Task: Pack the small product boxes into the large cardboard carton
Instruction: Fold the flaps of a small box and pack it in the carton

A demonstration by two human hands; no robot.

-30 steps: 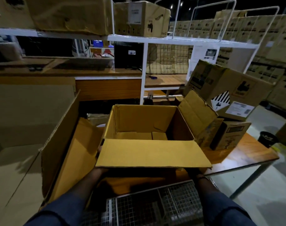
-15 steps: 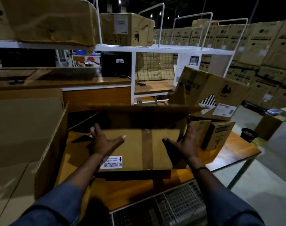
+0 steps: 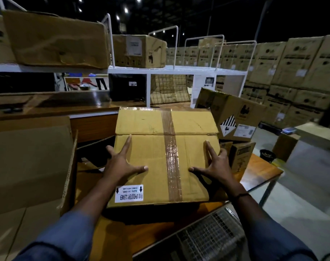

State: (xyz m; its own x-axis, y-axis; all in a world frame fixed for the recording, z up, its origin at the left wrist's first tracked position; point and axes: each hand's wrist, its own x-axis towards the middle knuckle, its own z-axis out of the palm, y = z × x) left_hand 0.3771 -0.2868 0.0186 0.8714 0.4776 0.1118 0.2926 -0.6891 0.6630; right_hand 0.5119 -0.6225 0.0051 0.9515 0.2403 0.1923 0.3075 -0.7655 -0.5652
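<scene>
The large cardboard carton (image 3: 153, 151), open-mouthed and upright a second ago and tipped on its side half a second ago, now shows only closed, taped faces to the camera, and both hands have come from under its flap to lie on top of it. Behind, a wall of stacked cartons (image 3: 301, 76) fills the right of the warehouse, and a white shelf (image 3: 179, 69) carries a dented carton (image 3: 57, 38) and a labelled one (image 3: 141, 50). Flattened cardboard (image 3: 28, 157) leans at the left. The carton sits over the wooden desk (image 3: 258, 170), tilted toward the person; whether its near edge touches the wood cannot be told. Just right of it a carton with a striped hazard diamond (image 3: 235, 112) leans above a small printed box (image 3: 242, 157), and a wire basket (image 3: 207, 238) lies nearest the camera. The left hand (image 3: 122, 164) presses the carton's left side, its grip apart, fingers splayed and straight. The right hand (image 3: 216, 164) mirrors it on the right side, grip likewise apart. Between them runs a strip of clear tape (image 3: 171, 157). A white label (image 3: 129, 194), upside down, sits near the left wrist.
</scene>
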